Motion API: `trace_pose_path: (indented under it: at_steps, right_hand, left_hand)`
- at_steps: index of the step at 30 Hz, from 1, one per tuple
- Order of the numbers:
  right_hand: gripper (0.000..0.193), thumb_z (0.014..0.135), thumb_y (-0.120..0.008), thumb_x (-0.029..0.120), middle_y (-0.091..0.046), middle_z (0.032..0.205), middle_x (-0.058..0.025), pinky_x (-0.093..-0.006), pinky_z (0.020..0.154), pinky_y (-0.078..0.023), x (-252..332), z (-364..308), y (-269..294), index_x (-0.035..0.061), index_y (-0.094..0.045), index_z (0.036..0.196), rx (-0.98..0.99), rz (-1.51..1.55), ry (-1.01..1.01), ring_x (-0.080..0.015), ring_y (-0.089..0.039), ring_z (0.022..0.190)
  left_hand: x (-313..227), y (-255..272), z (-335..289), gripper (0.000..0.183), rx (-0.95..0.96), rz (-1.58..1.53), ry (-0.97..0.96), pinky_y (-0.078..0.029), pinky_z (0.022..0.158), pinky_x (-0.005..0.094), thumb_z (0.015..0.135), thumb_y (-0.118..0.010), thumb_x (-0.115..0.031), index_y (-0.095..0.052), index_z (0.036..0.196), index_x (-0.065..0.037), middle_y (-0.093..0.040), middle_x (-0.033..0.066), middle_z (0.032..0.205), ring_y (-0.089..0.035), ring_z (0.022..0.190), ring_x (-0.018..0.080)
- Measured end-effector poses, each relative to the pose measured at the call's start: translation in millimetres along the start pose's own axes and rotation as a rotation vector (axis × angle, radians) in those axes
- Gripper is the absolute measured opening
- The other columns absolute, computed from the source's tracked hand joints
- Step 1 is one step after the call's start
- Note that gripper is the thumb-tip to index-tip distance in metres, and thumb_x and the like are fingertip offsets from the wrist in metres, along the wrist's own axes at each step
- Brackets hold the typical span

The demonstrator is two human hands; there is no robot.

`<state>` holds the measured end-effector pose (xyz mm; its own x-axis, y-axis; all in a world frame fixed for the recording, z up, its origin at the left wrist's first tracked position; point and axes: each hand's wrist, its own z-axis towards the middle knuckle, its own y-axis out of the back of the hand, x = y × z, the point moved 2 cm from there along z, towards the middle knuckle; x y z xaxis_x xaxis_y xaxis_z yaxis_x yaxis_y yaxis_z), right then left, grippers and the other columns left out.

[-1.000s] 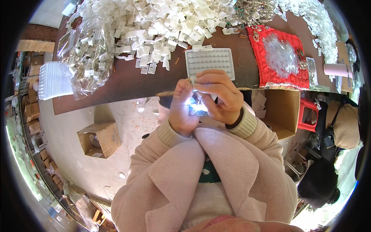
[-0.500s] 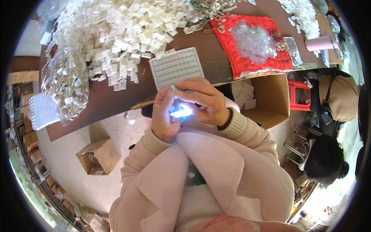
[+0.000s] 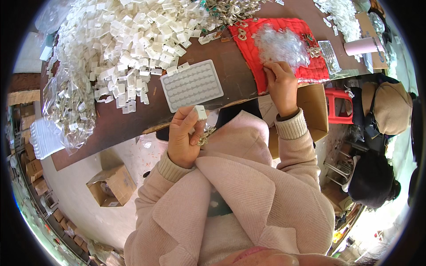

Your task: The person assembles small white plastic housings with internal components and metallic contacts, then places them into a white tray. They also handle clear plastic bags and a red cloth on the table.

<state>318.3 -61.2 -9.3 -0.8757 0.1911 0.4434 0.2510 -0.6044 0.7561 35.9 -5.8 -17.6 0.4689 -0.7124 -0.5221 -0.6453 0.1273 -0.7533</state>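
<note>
Pinched between the thumb and fingers of my left hand is a small white plastic housing, above my lap. Thin coiled wire hangs from the same hand. My right hand is at the front edge of a red cloth, its fingertips bunched at the near side of a heap of clear plastic pieces. Whatever those fingertips hold, if anything, is too small to make out. Between the hands, on the brown table, lies a grey-white tray with rows of small hollows.
A large pile of white housings covers the table's left part, with metal parts beyond. A plastic bag hangs over the left edge. Below are open cardboard boxes and a red stool. A person sits at right.
My hands have come apart. The right one moved right and forward to the clear pieces; the left keeps the white housing. The bright glow between my hands is no longer seen.
</note>
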Motion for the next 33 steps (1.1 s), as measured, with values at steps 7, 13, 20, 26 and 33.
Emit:
trace_pose_path:
  at_steps: [7,13,20,26,33]
  right_hand:
    - [0.014,0.088,-0.063,-0.001,-0.066,0.093,-0.0164,-0.0381,0.067,-0.053,9.1,5.8,6.7,0.0037,-0.065,0.102,-0.057,0.103,-0.189,-0.0336,-0.066,0.077]
    - [0.024,0.088,-0.060,-0.010,-0.066,0.091,-0.0124,-0.0280,0.064,-0.053,92.6,-8.0,16.0,0.0032,-0.069,0.105,0.162,0.508,0.124,-0.0177,-0.065,0.072]
    - [0.036,0.074,-0.063,-0.011,-0.066,0.093,-0.0149,-0.0363,0.064,-0.054,144.1,-15.2,-0.3,-0.0018,-0.061,0.109,0.227,0.618,0.386,-0.0308,-0.065,0.075]
    - [0.040,0.066,-0.066,-0.009,-0.064,0.089,-0.0150,-0.0369,0.062,-0.054,146.8,-13.0,2.3,-0.0027,-0.058,0.104,0.279,0.589,0.478,-0.0304,-0.064,0.072]
    - [0.043,0.062,-0.066,-0.009,-0.064,0.088,-0.0141,-0.0352,0.061,-0.053,152.5,-13.8,2.0,-0.0017,-0.058,0.104,0.250,0.563,0.514,-0.0293,-0.063,0.070]
  left_hand:
    - [-1.1,-2.5,-1.7,0.016,-0.014,0.004,-0.014,-0.027,0.042,0.0148,0.096,-0.064,-0.012,-0.063,0.109,-0.003,-0.068,0.0093,0.096,-0.045,0.061,0.0039]
    - [-4.5,-8.5,-4.4,0.022,0.030,0.027,-0.024,-0.030,0.044,0.0146,0.096,-0.064,-0.015,-0.060,0.114,-0.004,-0.070,0.0126,0.100,-0.052,0.067,0.0045]
    - [-11.8,-6.9,-12.2,0.018,-0.010,0.018,-0.072,-0.043,0.061,0.0179,0.094,-0.069,-0.015,-0.063,0.108,-0.005,-0.068,0.0035,0.094,-0.058,0.073,0.0061]
    - [-13.2,-4.7,-13.5,0.018,-0.013,-0.015,-0.074,-0.049,0.066,0.0192,0.091,-0.072,-0.011,-0.065,0.107,-0.005,-0.067,0.0017,0.091,-0.062,0.077,0.0074]
    - [-15.0,0.7,-15.0,0.018,-0.047,-0.002,-0.103,-0.051,0.071,0.0212,0.091,-0.072,-0.010,-0.065,0.107,-0.005,-0.068,0.0031,0.093,-0.064,0.080,0.0091]
